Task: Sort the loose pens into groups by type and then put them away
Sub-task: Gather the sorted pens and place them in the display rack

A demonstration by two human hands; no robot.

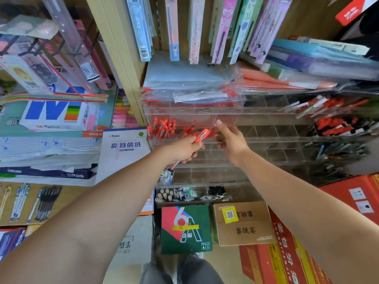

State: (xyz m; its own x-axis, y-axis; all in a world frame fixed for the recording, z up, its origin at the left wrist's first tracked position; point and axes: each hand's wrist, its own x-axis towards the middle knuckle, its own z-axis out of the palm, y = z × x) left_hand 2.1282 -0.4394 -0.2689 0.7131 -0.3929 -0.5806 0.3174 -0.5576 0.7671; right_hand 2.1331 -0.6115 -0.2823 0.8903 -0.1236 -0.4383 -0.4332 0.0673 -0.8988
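My left hand (187, 149) grips a red pen (202, 136), whose capped end points up and right while its tip sticks out below my fist. My right hand (229, 140) reaches into the clear acrylic pen organizer (266, 138), fingers curled at a compartment of red pens (164, 129); whether it pinches one there I cannot tell. More red pens (336, 126) lie in compartments at the right. Many middle compartments hold nothing.
Plastic folders (190, 78) lie stacked on top of the organizer. Packaged pens (172, 27) hang above. Paper pads (125, 148) and boxes sit at the left. Cardboard boxes (244, 224) and red cartons (287, 253) stand on the floor below.
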